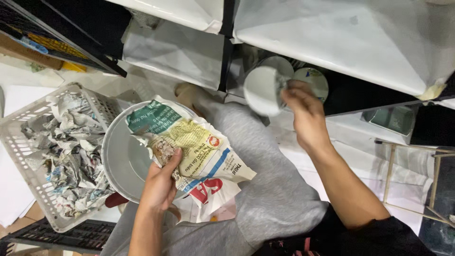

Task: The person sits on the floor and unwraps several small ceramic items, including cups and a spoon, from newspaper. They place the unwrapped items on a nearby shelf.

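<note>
While left hand (159,182) pinches crumpled newspaper (194,151) over grey bowl (121,161) — unwrapping scene
right hand (303,111) fingers clamped on white cup (263,90) at shelf (341,38); paper-filled basket (28,161) beside

We see a crumpled newspaper sheet (192,151) with green, yellow, red and blue print, near the middle, and a round green-edged label (313,80) under the shelf.

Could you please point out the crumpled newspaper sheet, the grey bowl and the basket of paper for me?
Newspaper sheet (199,151), head view, middle of the printed page.
Grey bowl (121,161), head view, bare inner surface left of the paper.
Basket (26,173), head view, its white lattice wall on the left.
</note>
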